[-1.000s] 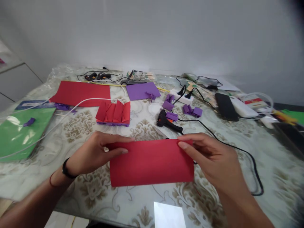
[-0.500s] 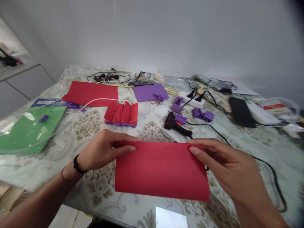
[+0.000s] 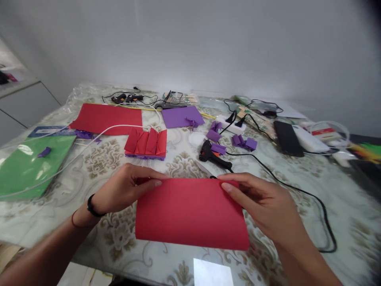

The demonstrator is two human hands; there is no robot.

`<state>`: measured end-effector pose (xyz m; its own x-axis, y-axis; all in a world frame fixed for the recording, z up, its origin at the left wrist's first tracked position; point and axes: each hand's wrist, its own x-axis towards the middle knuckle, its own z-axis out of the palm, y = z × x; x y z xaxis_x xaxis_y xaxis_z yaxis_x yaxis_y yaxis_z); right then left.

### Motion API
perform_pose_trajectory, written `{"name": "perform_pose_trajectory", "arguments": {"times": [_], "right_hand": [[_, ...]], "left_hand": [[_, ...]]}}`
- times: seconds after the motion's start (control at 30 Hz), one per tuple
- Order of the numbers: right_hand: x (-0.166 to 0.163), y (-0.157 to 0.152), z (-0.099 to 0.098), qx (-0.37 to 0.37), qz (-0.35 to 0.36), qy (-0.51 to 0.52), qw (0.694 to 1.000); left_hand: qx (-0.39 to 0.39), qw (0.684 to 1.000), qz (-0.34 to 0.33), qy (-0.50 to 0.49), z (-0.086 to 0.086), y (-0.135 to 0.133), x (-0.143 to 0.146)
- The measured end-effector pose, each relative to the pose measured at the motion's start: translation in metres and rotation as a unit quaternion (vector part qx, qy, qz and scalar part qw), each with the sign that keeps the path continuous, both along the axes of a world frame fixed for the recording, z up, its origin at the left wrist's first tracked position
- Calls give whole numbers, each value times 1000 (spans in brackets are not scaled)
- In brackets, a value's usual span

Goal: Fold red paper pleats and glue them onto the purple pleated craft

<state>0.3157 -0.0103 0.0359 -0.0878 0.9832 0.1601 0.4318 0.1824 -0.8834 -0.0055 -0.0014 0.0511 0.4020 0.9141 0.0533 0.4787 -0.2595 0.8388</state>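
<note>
Both hands are pinched on one red sheet (image 3: pixel 190 214): the left hand (image 3: pixel 126 188) grips its top edge near half past ten, thumb on the near face, and the right hand (image 3: pixel 264 202) holds the same edge near half past one, likewise thumb in front. From my distant seat I take that sheet as the centre of my dial. Its long lower edge hangs free toward six, with a strip of patterned table (image 3: pixel 157 264) between it and the front rim. Around three, more of that pattern runs from the right hand out to the black cable (image 3: pixel 321 203), whose loop bounds that side. Room is tighter ahead: a black glue gun (image 3: pixel 216 158) lies near at one o'clock, a pale pointed blade (image 3: pixel 205 169) closer in, just past the top edge, and a red folded stack (image 3: pixel 145 143) at eleven, beyond the left hand. A green packet (image 3: pixel 35 165) spreads around half past nine, a white cord (image 3: pixel 119 126) crossing it.

I can't see the blade's other end, covered by sheet and right fingers, nor most fingertips behind the paper. Whether the paper touches the table I cannot tell. A bright square (image 3: pixel 212 273) at six is cut by the lower border, and a dark flat object (image 3: pixel 369 171) past two blurs into the right border
</note>
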Motion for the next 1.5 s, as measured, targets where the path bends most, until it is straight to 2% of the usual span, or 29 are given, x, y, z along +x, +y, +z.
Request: {"name": "perform_pose_trajectory", "arguments": {"times": [0.13,0.27,0.37,0.5,0.67,0.8,0.93,1.13,1.3,1.5], "right_hand": [[-1,0,1,-4,26,5,1000],[-4,-1,5,-10,56,-45,997],[-6,-2,7,-6,56,-53,997],[-8,-4,7,-1,53,-53,997],[-19,-7,4,13,74,-75,994],[-30,-10,0,29,102,-76,991],[-36,-12,-5,42,121,-68,989],[-39,-11,-7,47,123,-53,990],[-36,-10,-9,2,98,-54,994],[-33,-8,-9,-51,65,-6,997]], "left_hand": [[24,1000,-14,2,0,-1,0],[37,999,-37,8,3,-3,2],[39,998,-35,16,4,-4,2],[79,995,-45,36,4,-4,5],[151,984,-36,84,-5,-3,10],[181,976,-73,100,-14,-5,15],[183,974,-106,79,-17,-9,22],[169,978,-114,33,-21,-11,26],[153,982,-109,30,-20,-9,22],[140,984,-104,31,-19,-7,19]]}}
